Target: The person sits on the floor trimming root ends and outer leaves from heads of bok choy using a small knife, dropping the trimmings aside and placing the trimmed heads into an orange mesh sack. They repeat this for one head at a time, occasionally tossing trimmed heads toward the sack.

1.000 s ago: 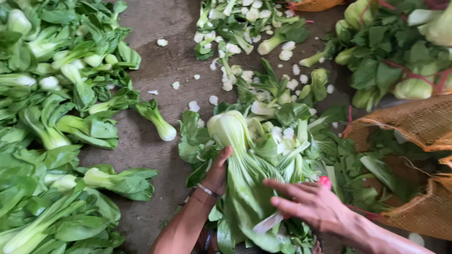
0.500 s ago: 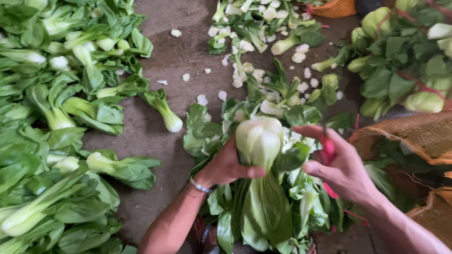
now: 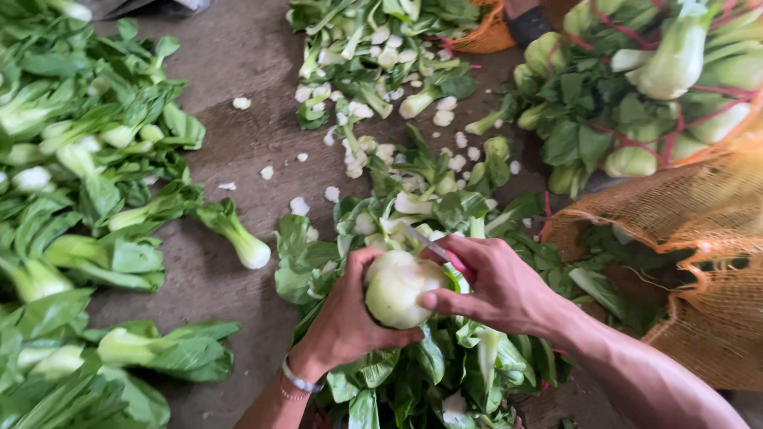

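**Trimming the base of a bok choy head**

The left hand (image 3: 350, 318) cups a head of bok choy (image 3: 397, 292) from the left, its fingers wrapped under and around the pale, rounded base, which is turned up toward the camera. The right hand (image 3: 493, 286) closes in from the right, thumb pressed against the base, and grips a small knife (image 3: 425, 242) whose blade lies across the far edge of the stem end. Both hands are together on the one head, held near the middle of the scene just above the ground.

The step in hand looks like trimming the root end. The next move probably calls for a short, controlled draw of the blade, with the left thumb kept clear of the edge.

The base is creamy white and smooth; the dark green leaves hang down toward the near edge, over a heap of loose leaves (image 3: 445, 373).

On the left lie rows of bok choy heads (image 3: 87, 199) on the bare ground (image 3: 238, 87). White stem offcuts (image 3: 381, 143) are scattered farther off. On the right, an orange mesh sack (image 3: 699, 238) sags open beside bundled heads (image 3: 636, 87) tied with red string.
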Motion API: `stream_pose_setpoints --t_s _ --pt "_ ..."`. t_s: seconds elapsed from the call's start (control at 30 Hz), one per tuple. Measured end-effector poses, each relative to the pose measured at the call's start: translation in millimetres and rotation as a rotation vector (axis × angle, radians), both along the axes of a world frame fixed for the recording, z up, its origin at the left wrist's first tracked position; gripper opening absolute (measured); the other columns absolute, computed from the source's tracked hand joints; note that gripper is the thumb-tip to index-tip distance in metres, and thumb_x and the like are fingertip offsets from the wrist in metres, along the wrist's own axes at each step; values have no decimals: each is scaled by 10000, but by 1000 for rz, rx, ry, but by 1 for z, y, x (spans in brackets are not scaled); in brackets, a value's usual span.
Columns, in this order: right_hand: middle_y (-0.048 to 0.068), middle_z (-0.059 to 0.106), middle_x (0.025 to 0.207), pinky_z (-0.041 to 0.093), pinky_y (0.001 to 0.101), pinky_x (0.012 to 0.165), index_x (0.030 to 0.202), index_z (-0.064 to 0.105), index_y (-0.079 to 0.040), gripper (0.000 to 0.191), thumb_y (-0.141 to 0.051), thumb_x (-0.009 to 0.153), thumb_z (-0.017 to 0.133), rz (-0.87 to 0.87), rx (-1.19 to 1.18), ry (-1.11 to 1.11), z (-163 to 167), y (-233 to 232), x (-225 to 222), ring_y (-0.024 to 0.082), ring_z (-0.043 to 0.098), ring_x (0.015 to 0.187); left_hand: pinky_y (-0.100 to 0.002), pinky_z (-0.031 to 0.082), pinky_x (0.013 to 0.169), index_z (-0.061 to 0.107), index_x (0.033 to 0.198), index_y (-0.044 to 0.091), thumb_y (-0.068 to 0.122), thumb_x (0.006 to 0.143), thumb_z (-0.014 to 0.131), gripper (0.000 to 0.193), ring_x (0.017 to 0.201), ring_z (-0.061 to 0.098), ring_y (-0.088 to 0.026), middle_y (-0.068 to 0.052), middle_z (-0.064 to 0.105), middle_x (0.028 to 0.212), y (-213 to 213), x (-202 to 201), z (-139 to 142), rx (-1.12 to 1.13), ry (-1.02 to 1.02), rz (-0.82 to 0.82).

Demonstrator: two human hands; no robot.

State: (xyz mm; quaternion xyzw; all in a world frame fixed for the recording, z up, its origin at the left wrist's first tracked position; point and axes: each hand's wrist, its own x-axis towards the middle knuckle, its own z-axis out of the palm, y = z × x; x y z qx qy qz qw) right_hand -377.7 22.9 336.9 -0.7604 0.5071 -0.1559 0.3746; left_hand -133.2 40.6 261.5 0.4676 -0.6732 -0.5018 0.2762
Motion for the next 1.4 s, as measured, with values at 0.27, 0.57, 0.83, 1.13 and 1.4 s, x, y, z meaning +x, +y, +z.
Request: stream_pose_setpoints --t_s 0.27,0.57,0.83,1.13,1.4 --pt "121 682 862 572 397 636 1164 657 -18 595 -493 835 796 187 -262 -116 0 -1 -2 279 698 708 -397 602 862 438 1437 142 256 479 947 1091 1019 752 -315 -136 729 1166 -6 6 15 -209 -126 38" --pt "84 633 758 513 401 599 1042 689 -36 481 -435 807 820 163 -278 -29 59 10 -8 263 650 647 -419 603 851 400 1431 157 271 530 921 1047 979 746 -343 -147 722 1131 -24 12 91 -283 -353 -175" --pt "61 546 645 472 367 560 882 659 -17 393 -354 780 835 70 -193 -68 107 17 -42 196 528 576 -400 551 945 386 1433 61 364 663 865 956 1068 712 -300 -169 675 1239 -66 8 104 -98 13 -375" --pt "55 559 633 474 308 575 1147 748 -135 452 -362 767 840 -535 107 7 48 7 -45 104 483 603 -390 530 985 556 1397 -48 485 837 758 799 1104 675 -255 -173 683 1232 -92 -17 18 298 921 -111" --pt "93 679 819 520 368 657 1128 698 -79 306 -274 892 707 -326 -341 83 29 7 -34 263 669 720 -334 506 1028 470 1431 79 588 791 759 867 1180 615 -163 -71 629 1297 -83 -38 9 181 780 -51"
